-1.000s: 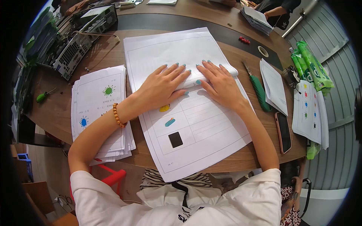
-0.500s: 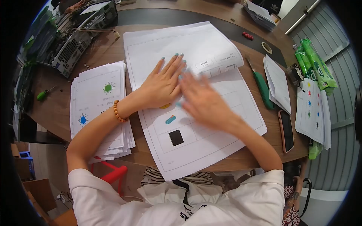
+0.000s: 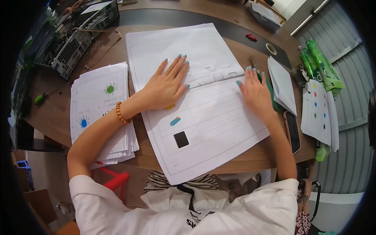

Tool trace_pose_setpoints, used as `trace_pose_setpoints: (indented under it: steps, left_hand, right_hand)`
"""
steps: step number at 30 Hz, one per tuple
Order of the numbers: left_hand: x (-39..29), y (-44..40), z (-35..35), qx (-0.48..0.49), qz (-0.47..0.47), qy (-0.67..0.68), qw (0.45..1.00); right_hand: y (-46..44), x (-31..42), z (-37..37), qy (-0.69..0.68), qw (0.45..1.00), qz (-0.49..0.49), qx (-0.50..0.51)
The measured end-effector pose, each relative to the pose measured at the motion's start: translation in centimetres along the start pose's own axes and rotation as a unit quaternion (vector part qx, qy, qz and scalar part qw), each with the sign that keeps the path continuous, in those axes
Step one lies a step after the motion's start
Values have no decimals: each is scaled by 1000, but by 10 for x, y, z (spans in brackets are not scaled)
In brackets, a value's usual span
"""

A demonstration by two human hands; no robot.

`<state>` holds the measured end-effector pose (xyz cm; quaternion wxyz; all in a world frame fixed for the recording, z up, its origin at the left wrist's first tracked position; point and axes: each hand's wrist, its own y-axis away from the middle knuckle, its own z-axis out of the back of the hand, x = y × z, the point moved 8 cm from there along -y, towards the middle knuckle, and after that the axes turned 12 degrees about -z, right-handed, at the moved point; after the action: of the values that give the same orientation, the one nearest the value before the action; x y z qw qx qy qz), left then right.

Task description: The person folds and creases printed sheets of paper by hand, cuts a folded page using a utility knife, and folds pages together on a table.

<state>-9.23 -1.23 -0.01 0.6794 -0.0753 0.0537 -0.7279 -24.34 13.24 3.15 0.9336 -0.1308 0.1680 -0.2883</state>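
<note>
from far i see the large paper (image 3: 231,135) at the centre of the frame — the left hand (image 3: 167,87) lies flat upon it, fingers spread, and the right hand (image 3: 256,94), unclenched, is at its right edge.

The person wears a white shirt (image 3: 145,223) with short, roomy sleeves. The left sleeve (image 3: 84,188) and the right sleeve (image 3: 284,190) each end in a plain, wide hem. Black print (image 3: 192,221) marks the shirt's front, its letters creased with the cloth and only partly legible. A narrow black strap (image 3: 191,201) bends over pale, bunched fabric (image 3: 160,198) toward the table's (image 3: 239,165) near edge. Just below that edge shows a garment (image 3: 154,181) in dark and off-white stripes. A bracelet (image 3: 118,112) of round, orange-brown beads circles the left wrist. On the left hand (image 3: 167,87) and right hand (image 3: 256,94), the nails (image 3: 179,55) are painted glossy light blue.
</note>
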Motion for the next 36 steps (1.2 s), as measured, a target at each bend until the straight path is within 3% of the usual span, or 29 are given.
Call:
trace_pose_setpoints:
  steps: [1,3,5,7,10,15,19,21,26,31,32,34,36]
  left_hand:
    - [2,-1,3,-7,4,-1,1000]
    - [-2,0,4,-10,-4,13,1000]
    - [-3,0,4,-16,-6,16,1000]
    - [-1,2,6,-20,-8,14,1000]
    - [-3,7,9,-31,-10,33,999]
    - [19,21,6,116,76,38,990]
    - [22,21,10,153,60,33,986]
    - [32,28,7,218,74,39,972]
    - [56,36,3,212,47,126,968]
    - [60,35,13,218,11,160,963]
    - [60,35,13,209,1,167,964]
    - [62,35,11,207,4,171,963]
    - [64,34,10,209,1,173,962]
  right_hand:
    - [1,11,9,5,1000,4,-5]
    - [16,60,38,-90,985,137,-59]
    - [19,90,42,-250,954,166,1]
    - [17,98,33,-276,945,174,4]
    - [13,93,30,-275,948,158,18]
    - [9,70,22,-243,962,115,51]
    - [8,52,19,-252,963,73,69]
    - [8,52,18,-245,965,75,63]
    - [7,50,19,-254,962,85,54]
    - [1,49,20,-274,952,50,126]
    - [-2,51,22,-274,953,52,122]
    - [-4,73,31,-88,984,151,37]
    - [-4,104,40,-147,972,185,-18]
